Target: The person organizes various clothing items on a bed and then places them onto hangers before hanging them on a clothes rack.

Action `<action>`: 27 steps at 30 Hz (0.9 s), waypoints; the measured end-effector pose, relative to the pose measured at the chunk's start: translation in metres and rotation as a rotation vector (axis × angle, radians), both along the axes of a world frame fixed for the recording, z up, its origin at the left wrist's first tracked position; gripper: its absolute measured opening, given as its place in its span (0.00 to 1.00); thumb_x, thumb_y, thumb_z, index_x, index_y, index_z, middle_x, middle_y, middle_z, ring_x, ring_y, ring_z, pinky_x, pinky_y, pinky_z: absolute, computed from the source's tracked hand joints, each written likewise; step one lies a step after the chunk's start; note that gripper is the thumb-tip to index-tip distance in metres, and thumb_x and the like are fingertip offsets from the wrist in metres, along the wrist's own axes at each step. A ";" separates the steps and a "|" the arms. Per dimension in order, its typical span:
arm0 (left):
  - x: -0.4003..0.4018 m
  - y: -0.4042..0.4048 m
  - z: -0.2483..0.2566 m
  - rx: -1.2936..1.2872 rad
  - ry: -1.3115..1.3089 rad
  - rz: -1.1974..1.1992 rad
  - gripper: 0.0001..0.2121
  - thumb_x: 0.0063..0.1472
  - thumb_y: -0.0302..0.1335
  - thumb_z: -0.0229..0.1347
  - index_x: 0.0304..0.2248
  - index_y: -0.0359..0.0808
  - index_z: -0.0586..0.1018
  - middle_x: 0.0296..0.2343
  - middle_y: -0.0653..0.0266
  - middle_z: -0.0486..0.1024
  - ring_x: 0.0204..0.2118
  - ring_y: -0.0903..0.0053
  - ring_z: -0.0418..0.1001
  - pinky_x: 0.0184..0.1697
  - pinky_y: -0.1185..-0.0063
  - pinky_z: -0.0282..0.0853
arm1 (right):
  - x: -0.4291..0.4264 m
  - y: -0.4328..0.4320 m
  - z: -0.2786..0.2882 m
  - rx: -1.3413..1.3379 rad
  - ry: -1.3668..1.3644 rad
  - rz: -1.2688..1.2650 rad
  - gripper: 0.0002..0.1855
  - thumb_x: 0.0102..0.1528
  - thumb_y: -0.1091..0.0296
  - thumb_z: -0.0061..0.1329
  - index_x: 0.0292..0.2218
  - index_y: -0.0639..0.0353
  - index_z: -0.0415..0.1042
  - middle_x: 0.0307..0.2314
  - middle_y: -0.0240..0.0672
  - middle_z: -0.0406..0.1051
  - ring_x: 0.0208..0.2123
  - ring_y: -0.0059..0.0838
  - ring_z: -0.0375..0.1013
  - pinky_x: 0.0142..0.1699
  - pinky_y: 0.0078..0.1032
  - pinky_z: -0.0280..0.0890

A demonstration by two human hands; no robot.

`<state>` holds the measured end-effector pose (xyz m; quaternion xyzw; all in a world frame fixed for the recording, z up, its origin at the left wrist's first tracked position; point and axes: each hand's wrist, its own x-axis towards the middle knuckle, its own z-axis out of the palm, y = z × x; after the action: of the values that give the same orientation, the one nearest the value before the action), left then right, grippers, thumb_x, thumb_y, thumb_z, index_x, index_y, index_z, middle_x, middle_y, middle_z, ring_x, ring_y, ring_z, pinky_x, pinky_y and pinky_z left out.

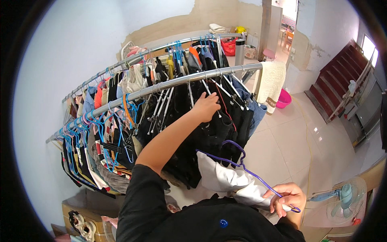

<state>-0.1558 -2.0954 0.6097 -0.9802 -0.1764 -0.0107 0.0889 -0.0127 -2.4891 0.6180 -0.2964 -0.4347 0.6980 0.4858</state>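
Observation:
My left hand reaches over the front rail into a row of black trousers. Its fingers are bent against a white clip hanger; whether they grip anything is hidden. Down at the right, my right hand holds one end of a purple hanger between thumb and fingers. A white garment hangs from that hanger, partly drooping in front of my black shirt. Further white clip hangers and blue jeans are to the right of my left hand.
Two metal rails, a front one and a back one, carry crowded clothes. A cream towel drapes the front rail's right end. Beyond it are a pink basin and a red staircase. A fan stands at lower right, shoes at lower left.

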 end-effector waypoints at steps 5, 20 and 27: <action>-0.023 0.009 -0.001 0.193 0.091 0.009 0.11 0.39 0.36 0.59 0.23 0.40 0.79 0.27 0.64 0.71 0.39 0.71 0.67 0.44 0.73 0.59 | -0.001 -0.008 0.005 0.019 -0.022 -0.082 0.23 0.52 0.76 0.37 0.48 0.83 0.54 0.19 0.48 0.70 0.16 0.29 0.69 0.37 0.26 0.66; -0.134 0.007 -0.008 0.119 -0.126 0.082 0.08 0.37 0.25 0.58 0.22 0.39 0.76 0.30 0.64 0.68 0.45 0.71 0.63 0.41 0.73 0.60 | -0.066 0.139 0.049 0.220 -0.019 -0.261 0.22 0.51 0.75 0.34 0.48 0.73 0.57 0.14 0.37 0.65 0.13 0.25 0.64 0.31 0.23 0.65; -0.147 0.008 -0.012 0.163 -0.168 0.080 0.07 0.37 0.25 0.57 0.22 0.38 0.76 0.32 0.61 0.69 0.47 0.69 0.63 0.44 0.73 0.60 | -0.104 0.302 -0.012 0.198 0.114 -0.377 0.18 0.53 0.74 0.36 0.45 0.71 0.59 0.14 0.35 0.63 0.14 0.25 0.64 0.24 0.20 0.62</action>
<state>-0.3029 -2.0873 0.5975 -0.9576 -0.2206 -0.1035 0.1534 -0.1168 -2.1874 0.6060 -0.2834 -0.4098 0.5645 0.6580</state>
